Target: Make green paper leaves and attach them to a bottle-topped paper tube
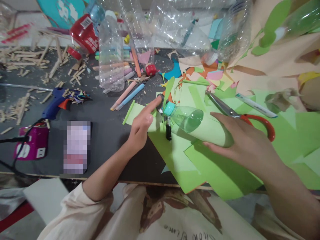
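My right hand point(240, 143) is wrapped round a plastic bottle with a green cap point(169, 108). Light green paper point(212, 128) covers the bottle's body, and its clear green shoulder point(187, 118) shows. The bottle lies on its side, cap to the left. My left hand point(142, 126) is beside the cap, index finger stretched towards small green and dark scraps; its other fingers look bent, and I see nothing held in it. Just below the cap is a black, pen-like piece point(168, 130). Red-handled scissors point(231, 111) lie open behind my right hand.
Green paper sheets point(220, 170) spread beneath the bottle. A white cutter-like tool point(256, 105) lies at right. On the left are a blue glue gun point(53, 101), a magenta box point(32, 143), a phone point(76, 146) and wood sticks point(22, 60). Clear bottles point(111, 53) stand behind coloured paper rolls point(130, 96).
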### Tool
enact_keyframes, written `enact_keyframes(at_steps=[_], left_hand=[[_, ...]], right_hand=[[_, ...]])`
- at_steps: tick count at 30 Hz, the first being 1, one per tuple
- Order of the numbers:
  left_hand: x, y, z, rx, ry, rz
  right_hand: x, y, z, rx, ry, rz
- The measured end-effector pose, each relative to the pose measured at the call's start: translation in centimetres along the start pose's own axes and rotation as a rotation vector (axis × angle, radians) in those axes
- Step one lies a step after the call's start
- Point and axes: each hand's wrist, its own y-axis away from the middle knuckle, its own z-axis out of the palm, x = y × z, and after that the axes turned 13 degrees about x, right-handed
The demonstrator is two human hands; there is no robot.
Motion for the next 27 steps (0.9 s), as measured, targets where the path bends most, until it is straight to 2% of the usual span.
enact_keyframes(at_steps=[4,12,21,24,27], left_hand=[[0.0,0.9,0.6,-0.088,0.127,-0.057],[1.0,1.1,0.8,-0.146,0.093,-0.149],[1.3,1.3,0.8,-0.138,0.101,-0.158],[1.1,1.1,0.8,-0.152,0.052,-0.106],[0.3,1.1,0.6,-0.051,0.047,-0.038]], right_hand=[[-0.1,0.2,0.2,0.003,-0.003,0.029],[-0.3,0.6,0.9,0.048,-0.058,0.036],[-0.4,1.0,1.5,0.037,-0.1,0.094],[-0.5,0.9,1.6,0.045,-0.078,0.076],[-0.7,0.8,1.8,0.071,-0.063,0.046]])
